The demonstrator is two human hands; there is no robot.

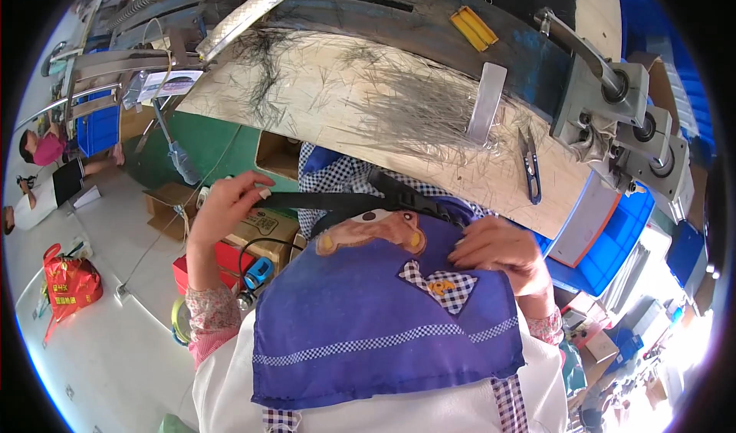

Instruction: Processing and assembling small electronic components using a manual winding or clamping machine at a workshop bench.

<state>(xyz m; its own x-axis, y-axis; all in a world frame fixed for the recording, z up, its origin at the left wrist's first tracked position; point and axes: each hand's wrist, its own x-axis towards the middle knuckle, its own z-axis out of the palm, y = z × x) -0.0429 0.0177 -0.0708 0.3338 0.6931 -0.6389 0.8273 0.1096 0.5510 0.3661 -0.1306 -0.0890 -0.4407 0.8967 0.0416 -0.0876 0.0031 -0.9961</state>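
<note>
Hands [226,203] [502,253] pull black strap [322,201] across blue apron [368,310].

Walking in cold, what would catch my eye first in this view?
Probably the blue apron with checked trim that fills the lower middle, and the black strap stretched across its top. The left hand pinches the strap's left end, and the right hand rests on the apron's right edge. Above them, a wooden workbench is strewn with thin dark fibres, with small snips lying at its right.
</note>
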